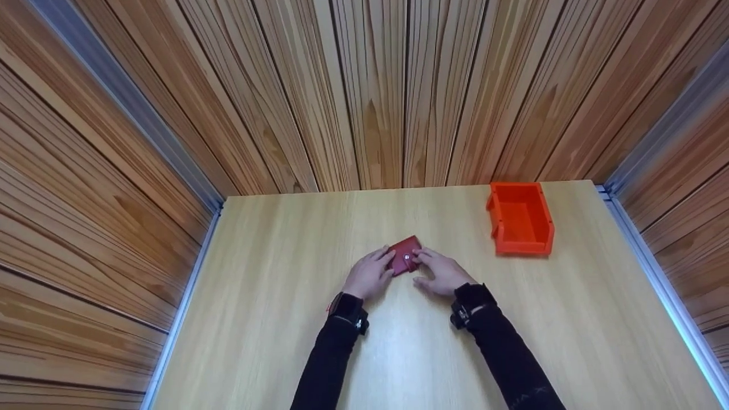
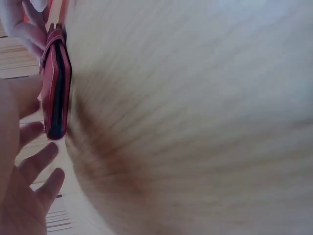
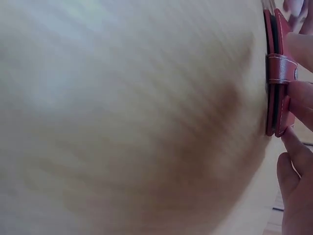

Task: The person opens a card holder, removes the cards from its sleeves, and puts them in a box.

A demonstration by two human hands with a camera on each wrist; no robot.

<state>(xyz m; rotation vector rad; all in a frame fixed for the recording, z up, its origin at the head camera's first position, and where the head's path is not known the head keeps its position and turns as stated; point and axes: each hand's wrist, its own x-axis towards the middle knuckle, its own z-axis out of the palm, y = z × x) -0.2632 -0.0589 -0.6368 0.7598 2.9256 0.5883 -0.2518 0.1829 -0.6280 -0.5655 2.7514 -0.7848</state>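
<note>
Several spread fingers of my left hand (image 1: 369,274) are resting on the red wallet (image 1: 402,254) from its eight o'clock side, while my right hand (image 1: 444,275), its fingers also lying apart, is touching it from four o'clock. The wallet is lying flat on the table (image 1: 267,319); an orange bin (image 1: 524,248) is standing between two and three o'clock of it.

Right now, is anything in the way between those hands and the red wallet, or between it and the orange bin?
Nothing visible separates the left hand or right hand from the red wallet: both touch it. Toward the orange bin, the right hand is at the wallet's bin-facing side; beyond it, no object shows.
</note>
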